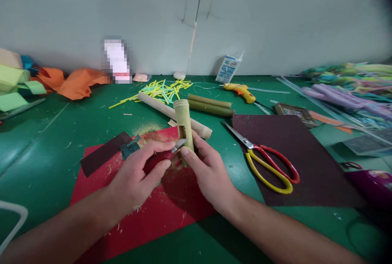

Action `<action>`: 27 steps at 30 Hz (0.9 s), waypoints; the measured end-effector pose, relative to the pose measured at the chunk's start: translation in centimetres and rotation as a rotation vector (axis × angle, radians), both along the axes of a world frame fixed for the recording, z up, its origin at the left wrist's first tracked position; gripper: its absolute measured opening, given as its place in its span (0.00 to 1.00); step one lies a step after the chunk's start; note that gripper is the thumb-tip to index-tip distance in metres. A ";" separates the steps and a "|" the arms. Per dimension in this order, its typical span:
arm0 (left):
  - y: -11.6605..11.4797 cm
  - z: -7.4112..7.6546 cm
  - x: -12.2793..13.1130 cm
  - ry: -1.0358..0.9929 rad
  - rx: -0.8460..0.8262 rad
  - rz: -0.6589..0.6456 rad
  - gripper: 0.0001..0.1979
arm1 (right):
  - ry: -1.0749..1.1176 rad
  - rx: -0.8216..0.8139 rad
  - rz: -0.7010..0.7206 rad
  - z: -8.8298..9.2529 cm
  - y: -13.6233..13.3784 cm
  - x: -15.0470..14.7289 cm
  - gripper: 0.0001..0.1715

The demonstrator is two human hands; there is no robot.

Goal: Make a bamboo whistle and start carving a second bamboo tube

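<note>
My right hand (208, 170) is closed around the lower part of an upright bamboo tube (183, 117) with a slot cut into its side. In my left hand (137, 174) is a carving knife (157, 160) with a dark red handle, its short blade touching the tube at the lower end of the slot. My right thumb lies close to the blade's tip. Beneath both hands is a red sheet (147, 211) strewn with shavings. On the sheet's left part lie a dark strip of sandpaper (105, 154) and a small dark scrap (129, 148).
Scissors (260, 154) lie open on a dark brown sheet (309, 166) at right. Behind the tube are a pale wooden stick (162, 107), bamboo pieces (211, 107) and yellow-green cut strips (162, 90). A yellow glue gun (240, 92), a carton (228, 68) and a phone (118, 60) are near the wall.
</note>
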State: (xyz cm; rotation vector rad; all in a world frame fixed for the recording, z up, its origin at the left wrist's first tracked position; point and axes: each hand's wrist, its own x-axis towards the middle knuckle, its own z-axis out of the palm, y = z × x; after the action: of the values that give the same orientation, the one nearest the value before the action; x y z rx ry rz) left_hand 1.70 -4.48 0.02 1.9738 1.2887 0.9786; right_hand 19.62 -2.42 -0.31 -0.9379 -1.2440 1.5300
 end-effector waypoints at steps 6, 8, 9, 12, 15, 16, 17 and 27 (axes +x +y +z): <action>0.0 -0.1 0.7 0.017 -0.014 0.033 0.12 | 0.024 0.013 -0.048 -0.2 0.0 -0.5 0.23; -0.1 0.0 1.0 0.020 0.007 0.043 0.12 | 0.029 0.009 -0.063 -0.1 0.1 -0.6 0.23; -0.1 0.0 1.1 0.022 0.015 0.045 0.12 | 0.024 0.010 -0.073 0.0 0.1 -0.6 0.23; 0.1 0.1 1.4 0.028 0.027 0.062 0.12 | 0.006 0.010 -0.081 0.0 -0.1 -0.9 0.21; 0.6 0.2 1.5 0.012 0.049 0.082 0.13 | 0.043 -0.025 -0.043 -0.1 -0.4 -1.4 0.20; 0.7 0.2 1.5 0.004 0.056 0.088 0.13 | 0.058 -0.039 -0.023 -0.1 -0.4 -1.6 0.20; 0.9 0.2 1.5 -0.001 0.058 0.090 0.13 | 0.075 -0.058 -0.025 -0.2 -0.5 -1.7 0.19; 1.1 0.4 1.3 -0.004 -0.006 0.042 0.14 | 0.155 -0.110 -0.073 -0.3 0.1 -1.1 0.21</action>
State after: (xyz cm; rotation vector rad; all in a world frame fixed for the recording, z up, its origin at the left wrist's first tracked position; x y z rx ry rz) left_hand 3.01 -3.42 0.40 1.9468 1.3344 0.9974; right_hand 18.54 -2.30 -0.65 -0.9063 -1.0141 1.5938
